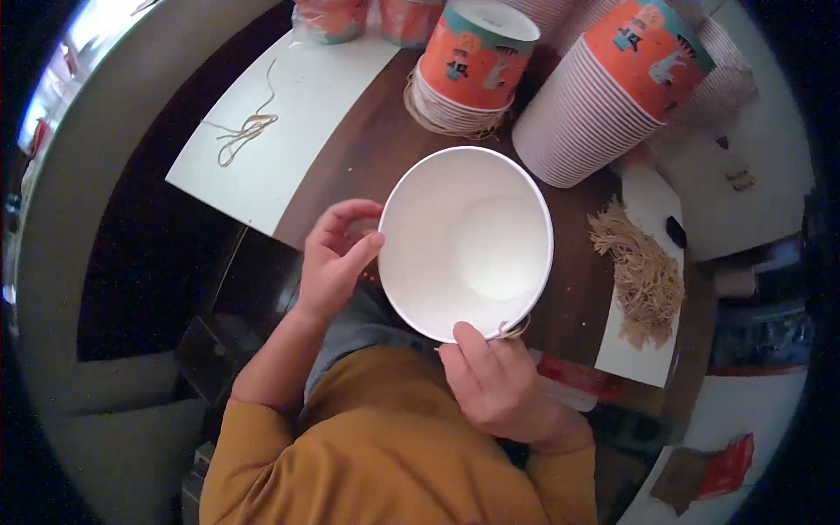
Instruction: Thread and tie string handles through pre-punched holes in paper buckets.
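As we look down from head height, we see a large white paper bucket (468, 241) held open side up above the dark wooden worktop (367, 149), just in front of the person's chest. The left hand (337, 258) grips its left rim, thumb against the wall and fingers curled behind. The right hand (494, 381) holds the near rim, thumb on the edge, with a rubber band (514, 330) pinched at the fingertips. Both forearms come up in mustard-yellow sleeves (385, 455).

To the right lies a heap of tan rubber bands (643, 280) on a white sheet (652, 197). Farther back stand two stacks of nested buckets with orange printed sides, one upright (472, 61) and one leaning (612, 87). At the far left, a few loose bands (245, 131) rest on a white board (289, 131).
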The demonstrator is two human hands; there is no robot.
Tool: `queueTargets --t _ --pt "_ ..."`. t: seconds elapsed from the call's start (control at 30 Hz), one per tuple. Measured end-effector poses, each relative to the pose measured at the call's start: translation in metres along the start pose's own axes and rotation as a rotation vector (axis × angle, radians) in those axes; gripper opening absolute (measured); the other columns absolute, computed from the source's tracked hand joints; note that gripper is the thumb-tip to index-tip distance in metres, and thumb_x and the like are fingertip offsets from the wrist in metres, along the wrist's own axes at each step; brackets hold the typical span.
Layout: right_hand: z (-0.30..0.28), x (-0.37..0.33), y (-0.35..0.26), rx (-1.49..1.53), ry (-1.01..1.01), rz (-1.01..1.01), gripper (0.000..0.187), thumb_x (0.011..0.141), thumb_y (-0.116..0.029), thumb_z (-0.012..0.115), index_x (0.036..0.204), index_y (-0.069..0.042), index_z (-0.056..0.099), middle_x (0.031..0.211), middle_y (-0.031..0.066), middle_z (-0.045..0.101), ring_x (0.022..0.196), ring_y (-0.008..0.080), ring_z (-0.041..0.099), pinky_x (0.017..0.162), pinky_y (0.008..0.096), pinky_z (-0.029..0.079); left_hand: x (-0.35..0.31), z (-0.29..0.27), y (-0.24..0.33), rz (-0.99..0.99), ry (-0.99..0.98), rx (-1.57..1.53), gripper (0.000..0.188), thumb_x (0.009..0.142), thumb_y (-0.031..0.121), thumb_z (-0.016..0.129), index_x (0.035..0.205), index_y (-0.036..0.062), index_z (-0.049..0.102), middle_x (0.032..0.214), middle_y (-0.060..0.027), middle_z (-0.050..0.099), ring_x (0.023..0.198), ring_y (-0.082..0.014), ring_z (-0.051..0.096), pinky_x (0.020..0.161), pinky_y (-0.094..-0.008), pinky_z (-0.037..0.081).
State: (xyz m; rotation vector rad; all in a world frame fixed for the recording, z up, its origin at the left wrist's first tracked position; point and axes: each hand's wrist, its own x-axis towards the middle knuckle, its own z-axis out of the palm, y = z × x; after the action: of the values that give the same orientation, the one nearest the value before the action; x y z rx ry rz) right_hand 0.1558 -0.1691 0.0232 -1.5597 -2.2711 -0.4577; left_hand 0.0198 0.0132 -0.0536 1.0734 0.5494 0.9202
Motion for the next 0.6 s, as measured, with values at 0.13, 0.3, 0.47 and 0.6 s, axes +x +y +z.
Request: queueTargets --t 0.13,0.3,0.47,0.6 --pt "0.0 0.005 -0.004 -0.104 -0.07 -0.035 0.02 0.074 -0.012 0.057 0.09 0.0 0.06 0.096 0.0151 0.059 0.071 0.0192 0.055 0.065 0.0309 0.049 -0.022 0.008 -0.008 -0.227 -0.017 0.001 0.048 0.082 -0.002 0.061 0.128 0.0042 0.046 0.112 -0.0088 0.059 0.09 -0.0146 0.062 0.076 -0.0271 0.052" --pt "0.002 0.02 0.002 -0.186 -0.001 -0.109 0.02 0.076 -0.014 0.054 0.089 0.0 0.061 0.095 0.0151 0.059 0.072 0.0197 0.055 0.066 0.0301 0.049 -0.021 0.013 0.001 -0.07 0.017 -0.194 0.066 0.077 -0.009 0.06 0.136 0.0059 0.037 0.125 -0.0134 0.05 0.107 -0.0223 0.056 0.085 -0.0305 0.05" --pt "-0.017 0.06 0.019 -0.281 0.086 -0.275 0.019 0.076 -0.009 0.059 0.092 0.001 0.061 0.102 0.0173 0.059 0.076 0.0245 0.057 0.068 0.035 0.049 0.0 0.017 0.057 0.274 0.202 -0.148 0.051 0.078 -0.009 0.061 0.127 -0.0028 0.046 0.121 -0.0134 0.053 0.105 -0.0195 0.057 0.088 -0.0296 0.049" --pt "-0.034 0.088 0.021 -0.366 0.251 -0.41 0.016 0.078 -0.009 0.059 0.091 0.0 0.062 0.103 0.018 0.06 0.081 0.0267 0.059 0.072 0.0361 0.048 -0.002 0.02 0.108 0.467 0.187 -0.195 0.045 0.082 -0.008 0.058 0.126 -0.0035 0.047 0.119 -0.014 0.056 0.104 -0.0192 0.058 0.088 -0.0299 0.05"
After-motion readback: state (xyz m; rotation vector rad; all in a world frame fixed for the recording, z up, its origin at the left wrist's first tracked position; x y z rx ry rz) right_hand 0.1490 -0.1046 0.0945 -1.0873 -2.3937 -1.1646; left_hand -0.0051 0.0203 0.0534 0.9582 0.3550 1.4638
